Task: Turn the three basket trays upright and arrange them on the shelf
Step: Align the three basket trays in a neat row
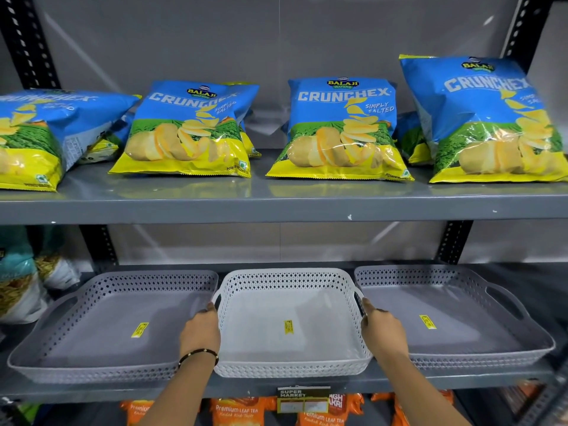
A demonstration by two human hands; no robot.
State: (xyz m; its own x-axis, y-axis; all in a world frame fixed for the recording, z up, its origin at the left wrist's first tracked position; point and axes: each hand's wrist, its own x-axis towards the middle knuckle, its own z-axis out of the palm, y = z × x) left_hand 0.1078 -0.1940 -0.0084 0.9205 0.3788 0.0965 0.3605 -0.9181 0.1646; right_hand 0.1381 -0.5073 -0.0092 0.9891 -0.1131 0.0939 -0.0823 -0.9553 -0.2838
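Three perforated basket trays stand upright side by side on the lower grey shelf (pixel 399 382). The left grey tray (pixel 101 327) and the right grey tray (pixel 455 321) flank a white tray (pixel 289 305) in the middle. Each carries a small yellow sticker inside. My left hand (pixel 201 329) grips the white tray's left handle, and my right hand (pixel 382 329) grips its right handle. A dark beaded bracelet circles my left wrist.
Several blue and yellow crisp bags (pixel 341 130) line the upper shelf (pixel 276 204). Snack packets (pixel 18 281) stand at the far left of the lower shelf. Orange tea packs (pixel 236 410) and a price label (pixel 302 399) sit below. Black perforated uprights (pixel 453 241) frame the rack.
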